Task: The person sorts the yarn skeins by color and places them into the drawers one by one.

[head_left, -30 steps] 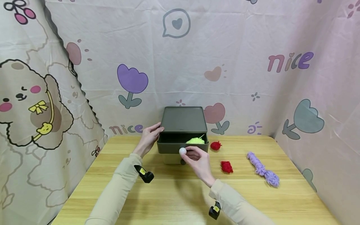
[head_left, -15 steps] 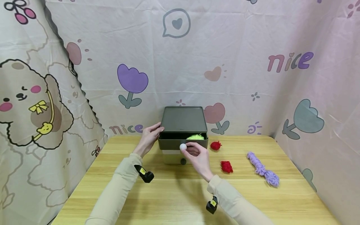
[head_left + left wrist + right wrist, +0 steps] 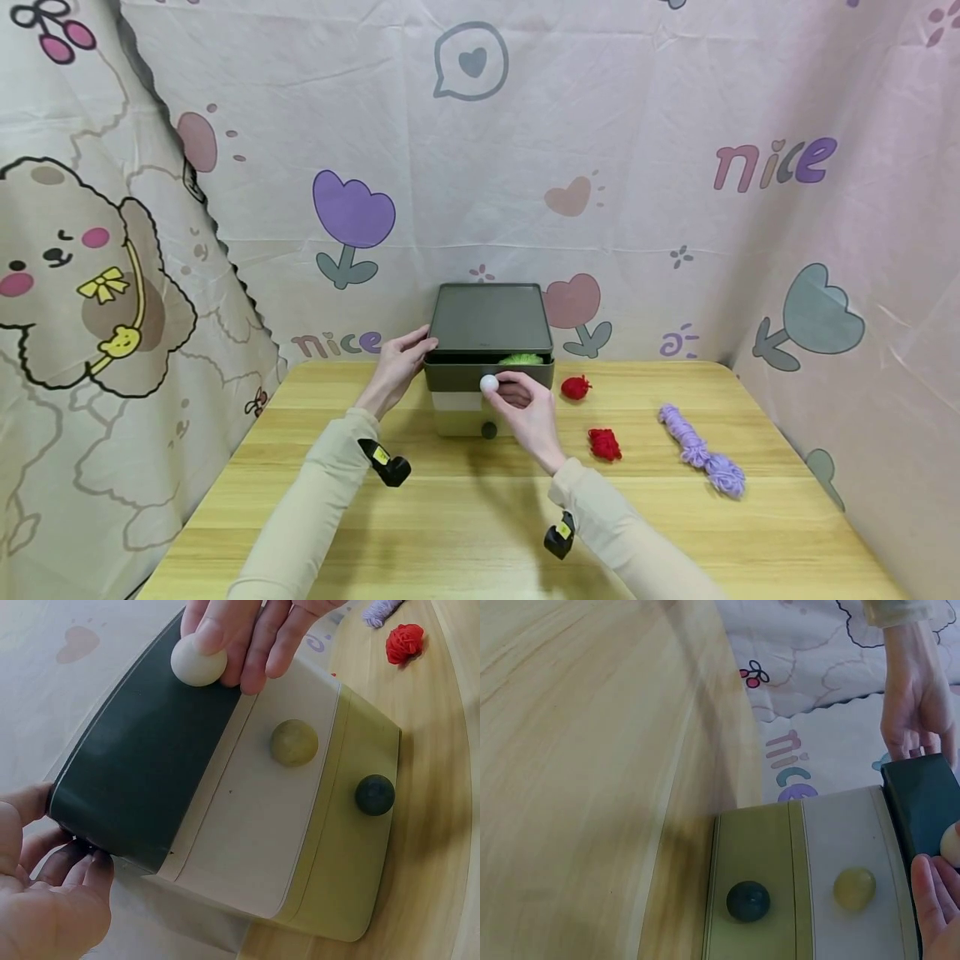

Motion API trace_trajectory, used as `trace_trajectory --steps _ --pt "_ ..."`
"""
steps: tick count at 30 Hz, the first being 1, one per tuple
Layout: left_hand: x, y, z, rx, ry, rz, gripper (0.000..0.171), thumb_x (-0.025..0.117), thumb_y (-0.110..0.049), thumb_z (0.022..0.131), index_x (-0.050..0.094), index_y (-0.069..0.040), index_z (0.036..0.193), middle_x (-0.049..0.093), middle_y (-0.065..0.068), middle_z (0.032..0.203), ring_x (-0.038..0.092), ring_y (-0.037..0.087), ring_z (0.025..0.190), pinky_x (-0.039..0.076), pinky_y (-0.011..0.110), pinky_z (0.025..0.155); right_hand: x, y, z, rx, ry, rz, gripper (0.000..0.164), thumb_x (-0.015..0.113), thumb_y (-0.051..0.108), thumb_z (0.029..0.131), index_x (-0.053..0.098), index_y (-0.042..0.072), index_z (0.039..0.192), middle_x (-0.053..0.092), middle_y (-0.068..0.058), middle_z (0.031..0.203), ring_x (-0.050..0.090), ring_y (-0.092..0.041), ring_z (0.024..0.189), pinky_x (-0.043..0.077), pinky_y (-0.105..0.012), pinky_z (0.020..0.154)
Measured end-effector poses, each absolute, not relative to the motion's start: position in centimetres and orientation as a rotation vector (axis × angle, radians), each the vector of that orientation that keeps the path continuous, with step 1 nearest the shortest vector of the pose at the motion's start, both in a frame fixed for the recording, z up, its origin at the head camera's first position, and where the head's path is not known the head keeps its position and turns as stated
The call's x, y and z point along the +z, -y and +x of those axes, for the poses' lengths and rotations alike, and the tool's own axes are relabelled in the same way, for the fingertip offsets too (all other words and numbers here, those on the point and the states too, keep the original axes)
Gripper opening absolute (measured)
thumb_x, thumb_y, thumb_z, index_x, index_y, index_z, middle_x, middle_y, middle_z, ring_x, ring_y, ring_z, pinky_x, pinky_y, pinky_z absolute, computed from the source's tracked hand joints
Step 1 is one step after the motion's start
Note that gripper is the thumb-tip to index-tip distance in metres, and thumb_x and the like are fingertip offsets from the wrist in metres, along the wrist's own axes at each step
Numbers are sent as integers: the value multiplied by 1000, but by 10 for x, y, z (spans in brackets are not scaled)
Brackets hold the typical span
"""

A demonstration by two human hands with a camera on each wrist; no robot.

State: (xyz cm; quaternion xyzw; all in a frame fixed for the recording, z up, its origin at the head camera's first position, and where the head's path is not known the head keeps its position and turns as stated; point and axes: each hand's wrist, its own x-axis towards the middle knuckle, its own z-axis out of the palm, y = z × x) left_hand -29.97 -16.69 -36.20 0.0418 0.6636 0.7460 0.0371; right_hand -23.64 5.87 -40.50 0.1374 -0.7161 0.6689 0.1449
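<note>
A small three-drawer cabinet [image 3: 491, 315] with a dark green top stands near the table's back edge. Its dark green top drawer [image 3: 453, 379] sticks out a little, and fuzzy yellow-green yarn [image 3: 522, 360] shows through the narrow gap above its front. With thumb and fingers my right hand [image 3: 529, 413] pinches that drawer's round white knob [image 3: 197, 664]. My left hand [image 3: 396, 368] holds the cabinet at its upper left corner. Below, the white middle drawer [image 3: 251, 795] has a yellowish knob [image 3: 294, 742], and the olive bottom drawer [image 3: 341, 855] a dark one [image 3: 375, 795].
Two red yarn bundles [image 3: 575, 387] lie right of the cabinet, one nearer the front. Farther right is a twisted purple yarn hank [image 3: 701, 452] on the wooden table [image 3: 450, 533]. A printed curtain [image 3: 480, 167] hangs close behind the cabinet.
My right hand has moved away from me, pushing the top drawer inward by its knob. Less of the yellow-green yarn shows. The left hand has stayed in place.
</note>
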Motion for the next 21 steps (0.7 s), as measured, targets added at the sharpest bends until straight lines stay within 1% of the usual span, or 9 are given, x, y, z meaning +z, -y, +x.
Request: trace_trajectory --steps 2,5,8,11,13,15,17,19,21 --pt "-362 167 -300 2302 -2025 135 57 52 -10 104 31 -4 157 26 16 166 48 -6 77 24 41 127 -412 -58 -243 1930 2059 380 25 77 -1 85 70 -6 109 75 -28 99 73 -11 84 58 -15 76" --pt "-363 167 -300 2304 -2028 137 57 53 -10 104 31 -4 157 27 16 166 48 -6 76 22 44 128 -417 -58 -250 1929 2045 379 26 79 2 85 71 -3 110 76 -26 100 74 -14 85 58 -15 76" --pt "-362 168 -299 2299 -2036 133 57 53 -10 104 32 -4 157 26 15 166 53 -9 89 22 43 128 -419 -58 -253 1931 2032 383 26 79 4 85 72 0 109 76 -24 99 75 -17 87 58 -15 76" --pt "-362 168 -300 2291 -2039 123 57 53 -10 104 32 -5 157 24 14 167 55 -4 114 23 41 128 -419 -58 -255 1935 2030 380 26 80 4 85 72 0 109 76 -24 99 75 -19 88 58 -15 75" --pt "-362 167 -300 2288 -2038 121 57 53 -10 104 31 -5 157 24 14 167 50 7 131 22 40 128 -418 -58 -255 1935 2032 377 26 79 3 85 72 -1 109 76 -25 99 75 -22 88 58 -14 75" --pt "-362 167 -300 2287 -2035 127 57 52 -10 104 31 -4 157 22 14 168 39 17 146 21 41 128 -416 -58 -254 1929 2052 370 26 78 1 85 71 -4 110 75 -27 100 75 -27 90 57 -14 75" --pt "-363 167 -301 2292 -2029 136 57 52 -9 104 30 -3 157 20 14 168 29 24 152 19 43 128 -407 -58 -248 1916 2075 376 27 76 0 86 69 -8 111 75 -29 101 75 -33 93 57 -14 76" --pt "-363 167 -301 2295 -2026 142 58 52 -9 104 29 -2 157 18 15 169 24 26 154 18 44 129 -399 -58 -243 1909 2085 388 27 75 -1 87 68 -9 112 74 -30 101 74 -38 94 58 -15 76" --pt "-363 167 -301 2298 -2021 142 58 52 -8 104 29 -2 157 17 14 169 23 26 154 17 44 129 -392 -58 -237 1905 2093 401 27 75 -2 87 68 -10 112 74 -31 102 73 -40 95 58 -16 76"
